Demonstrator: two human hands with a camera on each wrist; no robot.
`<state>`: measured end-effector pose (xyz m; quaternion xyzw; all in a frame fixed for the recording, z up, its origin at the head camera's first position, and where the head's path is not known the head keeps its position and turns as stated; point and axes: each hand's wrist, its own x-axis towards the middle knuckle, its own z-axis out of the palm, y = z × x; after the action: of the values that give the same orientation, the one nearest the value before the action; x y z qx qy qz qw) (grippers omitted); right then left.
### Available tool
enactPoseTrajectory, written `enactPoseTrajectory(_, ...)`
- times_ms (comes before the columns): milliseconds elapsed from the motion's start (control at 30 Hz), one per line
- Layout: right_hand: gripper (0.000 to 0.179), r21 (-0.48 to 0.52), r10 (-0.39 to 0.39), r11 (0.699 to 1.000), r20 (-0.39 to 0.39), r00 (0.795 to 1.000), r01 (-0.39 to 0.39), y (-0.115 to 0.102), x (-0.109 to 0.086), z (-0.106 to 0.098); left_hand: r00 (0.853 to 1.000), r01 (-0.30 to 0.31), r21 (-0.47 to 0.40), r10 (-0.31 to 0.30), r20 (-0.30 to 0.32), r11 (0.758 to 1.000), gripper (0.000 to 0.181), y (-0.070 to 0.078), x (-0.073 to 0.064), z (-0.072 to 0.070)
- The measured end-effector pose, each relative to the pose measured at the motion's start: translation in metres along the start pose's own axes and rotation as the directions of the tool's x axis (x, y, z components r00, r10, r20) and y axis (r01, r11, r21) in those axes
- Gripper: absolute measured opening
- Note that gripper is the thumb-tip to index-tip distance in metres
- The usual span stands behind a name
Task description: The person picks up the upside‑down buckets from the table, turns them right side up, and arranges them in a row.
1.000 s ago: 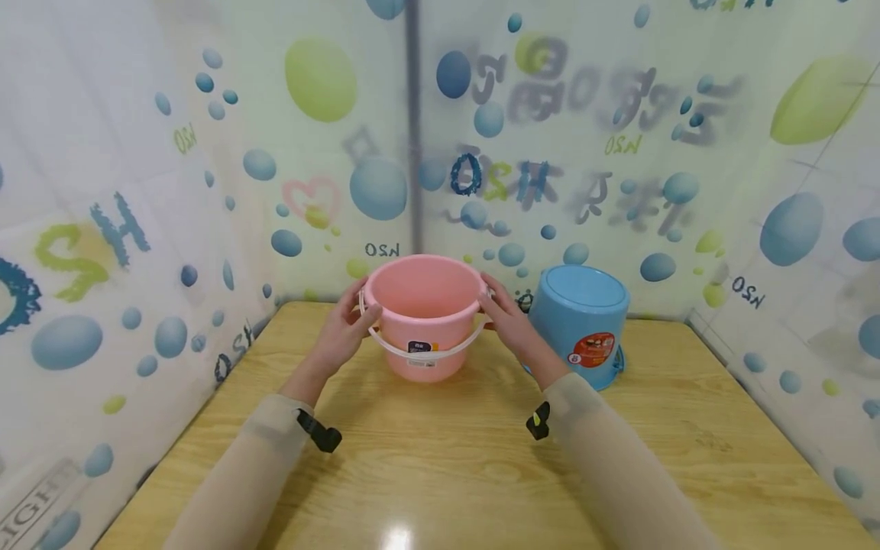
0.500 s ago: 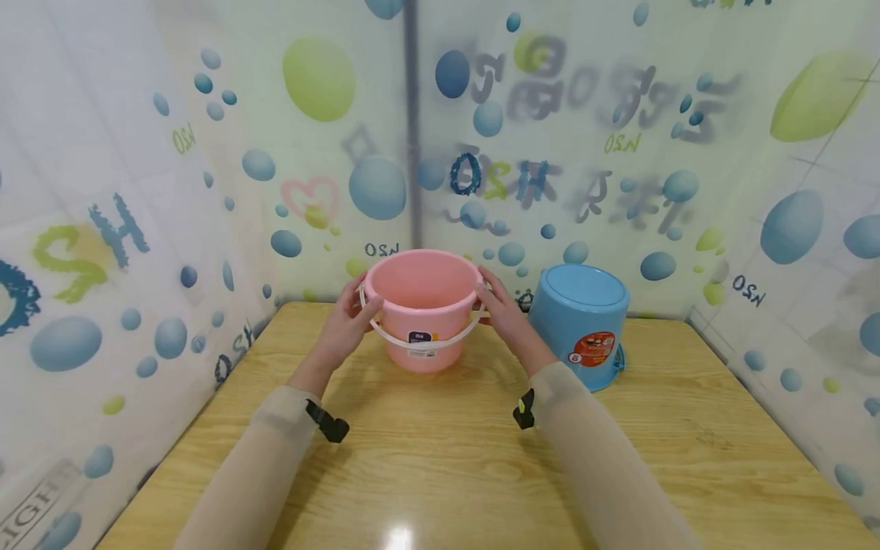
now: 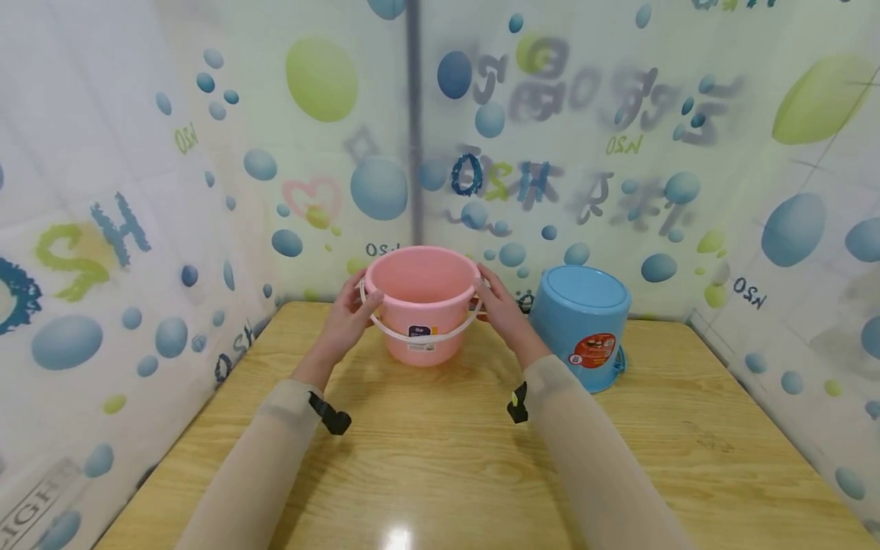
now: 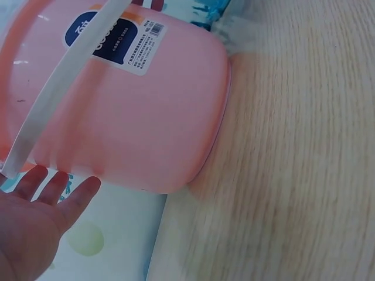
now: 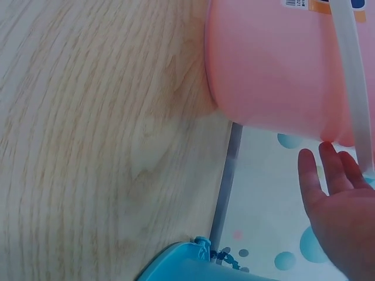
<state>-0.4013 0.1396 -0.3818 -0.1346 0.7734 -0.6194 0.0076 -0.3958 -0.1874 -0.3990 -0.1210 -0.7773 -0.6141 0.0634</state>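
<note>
A pink bucket [image 3: 440, 315] stands upright toward the back of the table, its open top facing up. Its white handle [image 3: 450, 335] hangs down across the front, over a dark label [image 4: 120, 41]. My left hand [image 3: 346, 325] holds the bucket's left side just under the rim, thumb in front. On the opposite side my right hand [image 3: 504, 315] holds it the same way. In the left wrist view, fingertips [image 4: 88, 186] touch the pink wall. Fingers [image 5: 334, 167] of the right hand reach up to the wall beside the handle in the right wrist view.
An upside-down blue bucket [image 3: 564, 325] with a red label stands close to my right forearm. The wooden table [image 3: 426, 451] runs back to a patterned curtain [image 3: 591, 99], which also encloses both sides. A dark camera is strapped at each wrist.
The pink bucket has slid a little farther back, away from me, with both hands still on it. The blue bucket has stayed in place.
</note>
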Motion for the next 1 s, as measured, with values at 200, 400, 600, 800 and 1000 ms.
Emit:
enactPoseTrajectory(200, 0.067, -0.025, 0.005, 1.0, -0.018, 1.0, -0.006, -0.001, 0.003, 0.002, 1.0, 0.013, 0.002, -0.013, -0.006, 1.0, 0.081, -0.001, 0.005, -0.003)
enactPoseTrajectory(400, 0.066, -0.062, 0.006, 0.998, -0.068, 0.998, -0.01, -0.004, 0.006, 0.005, 1.0, 0.015, -0.013, -0.015, -0.004, 1.0, 0.079, 0.001, 0.006, -0.003)
enactPoseTrajectory(600, 0.066, -0.177, -0.038, 0.984, -0.148, 0.988, 0.011, -0.004, 0.007, 0.01, 0.999, 0.03, -0.039, -0.03, -0.009, 0.999, 0.079, -0.001, 0.008, -0.005)
enactPoseTrajectory(800, 0.069, -0.215, -0.077, 0.976, -0.221, 0.972, 0.029, -0.009, -0.004, 0.011, 0.997, 0.007, -0.048, -0.01, -0.075, 0.999, 0.086, 0.002, 0.003, -0.008)
enactPoseTrajectory(1000, 0.066, -0.206, -0.142, 0.973, -0.2, 0.969, 0.1, -0.026, -0.03, -0.002, 0.951, -0.202, 0.051, 0.208, -0.229, 0.978, 0.073, 0.02, -0.009, -0.008)
